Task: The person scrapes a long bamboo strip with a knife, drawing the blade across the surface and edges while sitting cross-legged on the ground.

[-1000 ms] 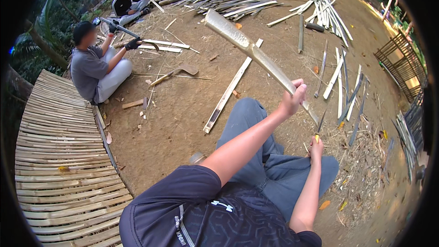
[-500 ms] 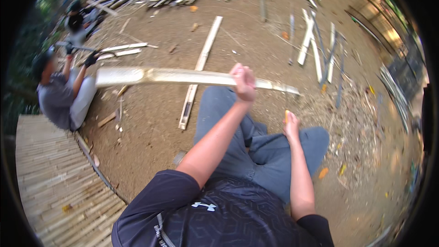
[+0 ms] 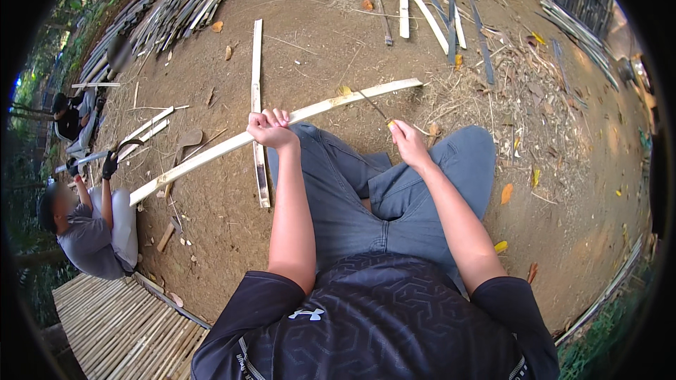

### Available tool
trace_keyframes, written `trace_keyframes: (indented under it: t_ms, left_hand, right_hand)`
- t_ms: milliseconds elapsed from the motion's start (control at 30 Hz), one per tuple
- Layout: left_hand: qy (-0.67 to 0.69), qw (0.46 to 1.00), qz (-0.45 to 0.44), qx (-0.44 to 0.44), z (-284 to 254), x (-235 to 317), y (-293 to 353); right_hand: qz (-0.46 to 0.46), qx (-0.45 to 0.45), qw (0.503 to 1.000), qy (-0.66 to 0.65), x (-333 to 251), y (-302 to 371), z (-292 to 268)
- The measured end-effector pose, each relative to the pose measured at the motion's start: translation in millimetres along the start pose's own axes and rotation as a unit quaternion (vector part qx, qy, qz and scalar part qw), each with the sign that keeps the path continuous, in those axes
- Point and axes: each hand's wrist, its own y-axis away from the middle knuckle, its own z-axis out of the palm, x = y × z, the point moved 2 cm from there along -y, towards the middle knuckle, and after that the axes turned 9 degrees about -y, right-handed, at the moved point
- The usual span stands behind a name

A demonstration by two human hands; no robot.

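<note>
A long pale bamboo strip [image 3: 204, 163] slants across in front of me, its right end higher in view than its left. My left hand [image 3: 271, 129] is closed around it near the middle, over my left knee. In my right hand [image 3: 408, 143], above my right leg, is a slim knife [image 3: 376, 109] with a yellowish handle and a thin dark blade. The blade crosses the strip's right part; whether it touches the strip I cannot tell. A second bamboo strip [image 3: 257, 56] lies on the ground, passing beneath the held one.
At left sits a person [image 3: 91, 229] in dark gloves, holding a long tool; another person [image 3: 70, 118] is farther back. A slatted bamboo platform [image 3: 127, 324] stands at lower left. Piles of bamboo strips [image 3: 190, 7] lie far off. Shavings [image 3: 507, 105] litter the ground at right.
My left hand has moved left and the bamboo strip now slants up to the right. My right hand has risen leftward, bringing the knife blade over the strip. The view has shifted too.
</note>
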Motion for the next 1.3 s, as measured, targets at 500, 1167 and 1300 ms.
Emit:
trace_keyframes:
  t_ms: [500, 1167, 1300]
  left_hand:
    - [0.0, 1.0, -0.006, 0.019, 16, 0, 2]
    - [-0.012, 0.997, 0.041, -0.067, 46, 12, 26]
    - [-0.03, 0.995, 0.05, -0.079, 59, 17, 38]
  right_hand:
    - [0.04, 0.153, 0.985, 0.068, 22, -13, -13]
    - [0.081, 0.146, 0.981, 0.099, -37, -23, -21]
    - [-0.039, 0.034, 0.999, 0.002, -59, -11, -3]
